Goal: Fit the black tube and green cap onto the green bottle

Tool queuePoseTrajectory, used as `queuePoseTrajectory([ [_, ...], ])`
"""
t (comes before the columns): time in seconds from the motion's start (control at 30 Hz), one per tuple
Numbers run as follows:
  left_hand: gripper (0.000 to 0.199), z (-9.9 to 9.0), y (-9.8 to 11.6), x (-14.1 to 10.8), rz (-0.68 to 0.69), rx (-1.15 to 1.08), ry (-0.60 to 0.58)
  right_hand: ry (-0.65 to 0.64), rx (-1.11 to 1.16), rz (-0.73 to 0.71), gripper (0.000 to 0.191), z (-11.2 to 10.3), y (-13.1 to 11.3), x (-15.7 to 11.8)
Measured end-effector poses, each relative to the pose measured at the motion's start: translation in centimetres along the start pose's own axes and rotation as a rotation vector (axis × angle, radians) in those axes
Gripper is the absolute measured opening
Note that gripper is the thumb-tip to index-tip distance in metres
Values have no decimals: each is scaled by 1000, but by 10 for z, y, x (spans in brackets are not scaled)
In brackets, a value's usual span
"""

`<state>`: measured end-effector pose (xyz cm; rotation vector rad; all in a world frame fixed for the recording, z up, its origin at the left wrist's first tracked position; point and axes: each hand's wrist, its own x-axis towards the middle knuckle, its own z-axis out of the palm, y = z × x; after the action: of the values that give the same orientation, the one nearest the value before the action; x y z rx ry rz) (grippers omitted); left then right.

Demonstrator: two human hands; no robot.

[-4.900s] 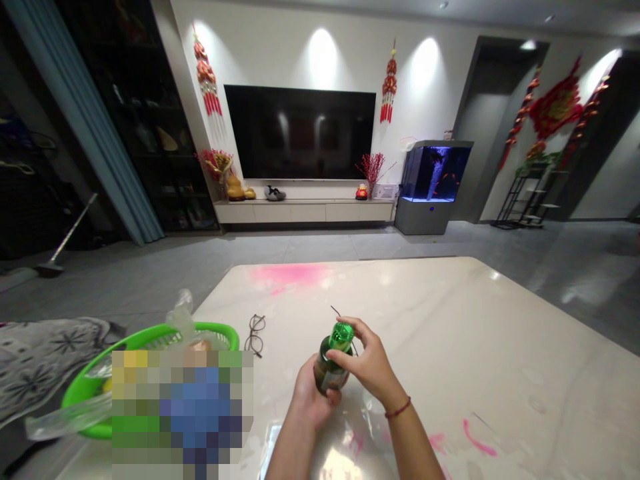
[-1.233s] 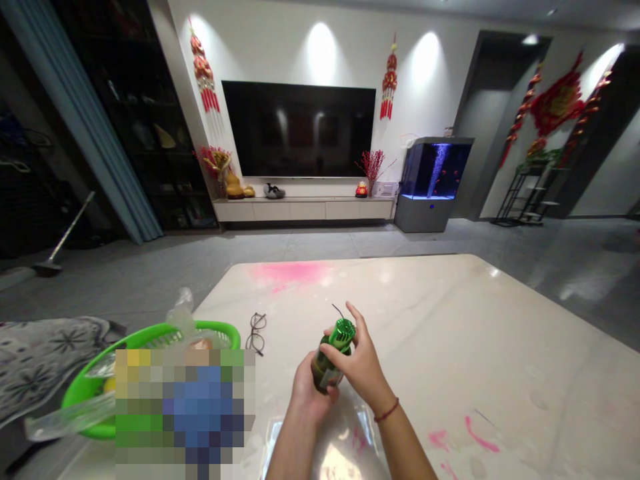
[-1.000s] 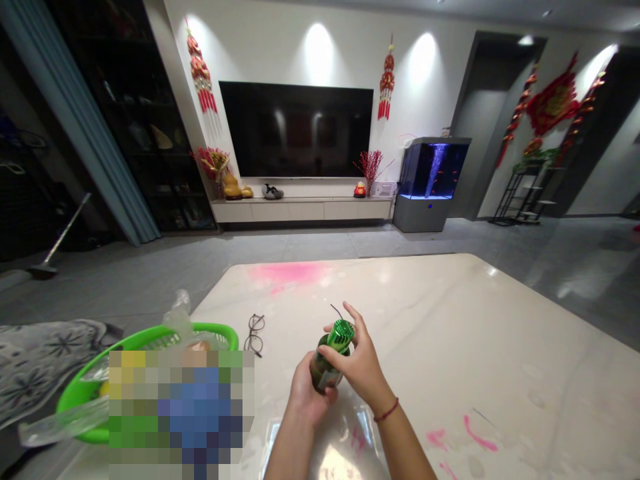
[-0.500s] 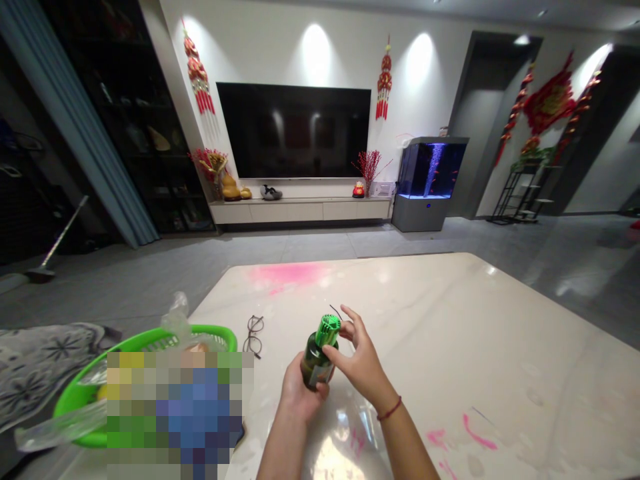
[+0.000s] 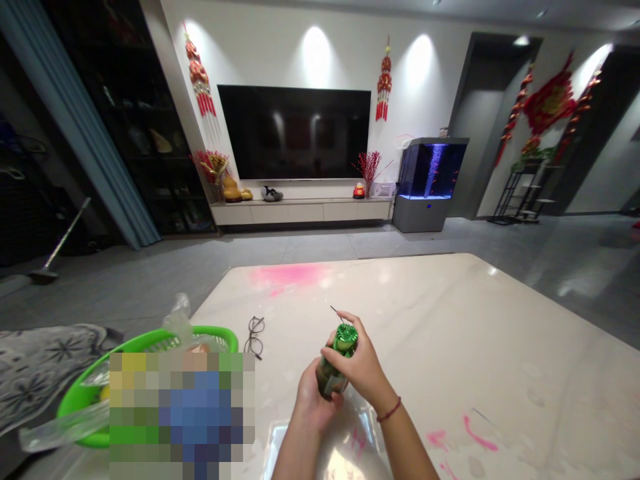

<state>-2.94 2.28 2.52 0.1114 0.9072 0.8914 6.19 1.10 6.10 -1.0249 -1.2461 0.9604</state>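
My left hand [image 5: 314,393] is wrapped around the lower body of a small dark green bottle [image 5: 327,381], which leans to the right above the table. A pale label shows on its side. Shiny, foil-like green material [image 5: 346,337] covers the bottle's top. My right hand [image 5: 363,360] closes around this top, thumb on the near side and index finger on the far side. A thin dark strip [image 5: 335,311] sticks out by the right index fingertip; what it belongs to is unclear.
Eyeglasses [image 5: 255,337] lie on the pale table [image 5: 450,320], left of my hands. A green basket [image 5: 225,330] with plastic bags stands at the left, partly blurred out. Pink smears [image 5: 290,273] mark the tabletop. Beyond are a television [image 5: 300,133] and a fish tank [image 5: 433,170].
The bottle and my left hand have shifted right, toward my right hand. My right fingers have closed further around the green top, which now shows a more crumpled, shiny face.
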Motion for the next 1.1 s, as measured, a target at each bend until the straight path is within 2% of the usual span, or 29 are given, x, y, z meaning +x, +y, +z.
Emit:
queuePoseTrajectory([
  [0.2,24,4,-1,-2,-68,-22,-81,53,-3,-6,49,0,8,3],
  [0.43,26,1,2,-2,-25,-21,-39,7,20,1,40,-3,7,2],
  [0.7,25,2,4,-3,-16,-34,-27,89,-129,-45,44,-7,12,5],
  [1.1,17,-2,8,-6,-11,-89,-81,126,-94,-66,52,-19,17,9],
])
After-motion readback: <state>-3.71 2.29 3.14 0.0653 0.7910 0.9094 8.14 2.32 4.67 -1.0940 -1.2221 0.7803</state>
